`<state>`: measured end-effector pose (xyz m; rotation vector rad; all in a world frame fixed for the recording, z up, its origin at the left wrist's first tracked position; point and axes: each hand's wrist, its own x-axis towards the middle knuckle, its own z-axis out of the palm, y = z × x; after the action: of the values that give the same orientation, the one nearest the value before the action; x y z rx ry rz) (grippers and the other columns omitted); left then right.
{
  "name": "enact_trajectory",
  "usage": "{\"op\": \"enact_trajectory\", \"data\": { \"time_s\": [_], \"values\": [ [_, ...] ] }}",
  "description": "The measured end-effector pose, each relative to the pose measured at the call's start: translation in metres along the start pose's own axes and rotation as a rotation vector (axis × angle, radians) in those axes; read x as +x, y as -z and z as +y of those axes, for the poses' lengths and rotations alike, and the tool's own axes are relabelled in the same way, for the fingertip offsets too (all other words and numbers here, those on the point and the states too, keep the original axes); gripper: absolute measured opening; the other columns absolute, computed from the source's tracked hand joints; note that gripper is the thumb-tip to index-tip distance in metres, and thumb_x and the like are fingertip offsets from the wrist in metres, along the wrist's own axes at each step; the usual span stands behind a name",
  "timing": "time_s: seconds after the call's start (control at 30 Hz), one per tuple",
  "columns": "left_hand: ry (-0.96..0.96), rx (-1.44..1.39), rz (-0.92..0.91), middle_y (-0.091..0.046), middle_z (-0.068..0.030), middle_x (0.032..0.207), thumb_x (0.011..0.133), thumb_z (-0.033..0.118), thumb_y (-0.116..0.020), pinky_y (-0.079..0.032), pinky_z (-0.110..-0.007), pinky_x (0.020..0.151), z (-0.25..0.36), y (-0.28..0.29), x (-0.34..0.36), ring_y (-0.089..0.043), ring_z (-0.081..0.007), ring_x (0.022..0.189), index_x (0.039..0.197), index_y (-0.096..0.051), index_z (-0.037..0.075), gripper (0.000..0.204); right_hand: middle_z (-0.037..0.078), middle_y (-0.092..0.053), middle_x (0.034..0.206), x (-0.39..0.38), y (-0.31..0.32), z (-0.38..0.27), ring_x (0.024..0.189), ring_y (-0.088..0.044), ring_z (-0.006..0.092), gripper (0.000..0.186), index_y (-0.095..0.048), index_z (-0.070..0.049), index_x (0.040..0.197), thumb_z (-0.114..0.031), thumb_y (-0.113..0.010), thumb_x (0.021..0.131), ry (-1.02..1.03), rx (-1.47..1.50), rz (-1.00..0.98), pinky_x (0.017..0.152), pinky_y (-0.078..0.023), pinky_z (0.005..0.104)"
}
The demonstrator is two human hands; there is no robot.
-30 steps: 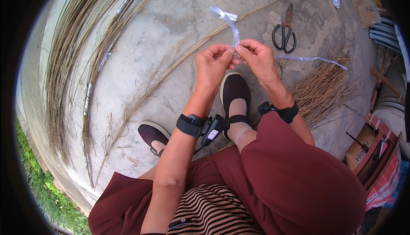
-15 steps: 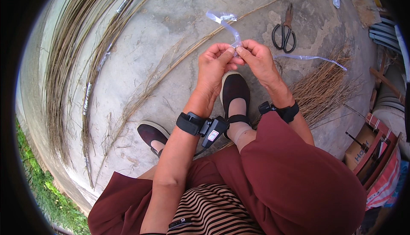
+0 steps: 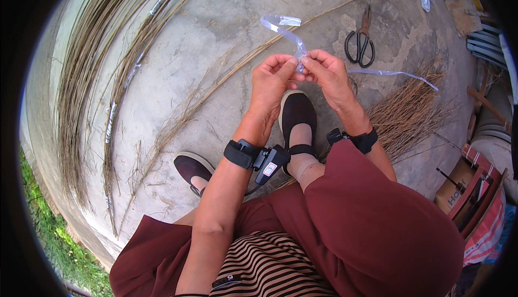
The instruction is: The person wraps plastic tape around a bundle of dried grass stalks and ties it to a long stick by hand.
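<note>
Above my front shoe, my left hand [image 3: 274, 78] and my right hand [image 3: 326, 74] meet, both closed in a pinch. Between their thumbs and fingertips is a clear plastic strip [image 3: 292, 38]. One length of it curls up and away from me, ending near a small shiny wrapper-like piece [image 3: 290, 21]. Another clear strip [image 3: 394, 72] stretches out to the right past my right hand; whether it is the same piece is hidden behind that hand. Black-handled scissors [image 3: 360, 46] with rusty blades lie beyond my right hand.
Bundles of long thin twigs [image 3: 89, 76] lie on the concrete at left, one bound bundle [image 3: 114, 100] wrapped with clear strip. A long stalk [image 3: 237, 67] crosses the middle. Brushy twigs [image 3: 407, 111] spread at right. A cardboard box [image 3: 452, 186] and a wooden frame stand at the right edge.
Both hands have shifted very slightly to the right, still pinching the clear strip. The strip's upper curl has opened out a little.
</note>
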<state>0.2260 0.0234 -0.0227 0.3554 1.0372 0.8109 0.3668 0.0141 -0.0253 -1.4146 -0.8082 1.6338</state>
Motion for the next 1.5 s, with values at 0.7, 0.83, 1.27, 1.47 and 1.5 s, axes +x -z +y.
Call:
{"op": "enact_trajectory", "data": {
  "time_s": [0.7, 0.83, 1.27, 1.47, 1.5],
  "values": [
    [0.022, -0.086, -0.057, -0.057, -0.0013, 0.071, 0.084, 0.011, -0.056, -0.043, -0.015, 0.052, -0.006, 0.004, 0.002, -0.052, -0.0053, 0.06, 0.087, -0.056, 0.004, 0.008, 0.0, -0.055, 0.071, 0.003, 0.002, 0.003, 0.063, -0.048, 0.0044, 0.015, -0.057, 0.0, 0.086, -0.015, -0.054, 0.084, -0.035, 0.07, -0.106, 0.056, -0.039, 0.0165],
    [0.046, -0.189, -0.074, -0.056, -0.0011, 0.07, 0.085, 0.012, -0.054, -0.043, -0.015, 0.051, -0.006, 0.003, 0.004, -0.052, -0.0048, 0.061, 0.088, -0.054, 0.005, 0.008, 0.0, -0.055, 0.073, 0.003, 0.003, 0.004, 0.063, -0.049, 0.004, 0.016, -0.056, -0.001, 0.087, -0.017, -0.055, 0.085, -0.08, 0.172, -0.094, 0.056, -0.039, 0.0156],
    [0.02, -0.169, 0.001, -0.056, -0.0012, 0.073, 0.085, 0.012, -0.056, -0.044, -0.015, 0.048, -0.008, 0.003, 0.006, -0.053, -0.0054, 0.058, 0.09, -0.052, 0.005, 0.01, 0.0, -0.055, 0.071, 0.004, 0.0, 0.007, 0.061, -0.048, 0.0031, 0.018, -0.059, 0.001, 0.089, -0.015, -0.061, 0.081, -0.105, 0.14, 0.025, 0.053, -0.038, 0.0139],
    [-0.049, 0.047, 0.022, -0.057, -0.0013, 0.073, 0.083, 0.012, -0.058, -0.041, -0.015, 0.047, -0.006, 0.001, 0.006, -0.052, -0.0052, 0.057, 0.091, -0.055, 0.003, 0.013, 0.0, -0.055, 0.071, 0.004, 0.001, 0.007, 0.061, -0.048, 0.0037, 0.017, -0.058, 0.001, 0.088, -0.014, -0.06, 0.081, -0.075, 0.093, -0.005, 0.053, -0.038, 0.0149],
    [-0.047, 0.072, 0.021, -0.057, -0.0016, 0.073, 0.083, 0.013, -0.058, -0.04, -0.015, 0.046, -0.006, 0.001, 0.006, -0.052, -0.0052, 0.056, 0.09, -0.055, 0.003, 0.013, 0.0, -0.055, 0.071, 0.004, 0.002, 0.007, 0.061, -0.048, 0.0037, 0.017, -0.058, 0.001, 0.088, -0.014, -0.06, 0.081, -0.075, 0.092, -0.004, 0.053, -0.038, 0.0149]
  ]
}}
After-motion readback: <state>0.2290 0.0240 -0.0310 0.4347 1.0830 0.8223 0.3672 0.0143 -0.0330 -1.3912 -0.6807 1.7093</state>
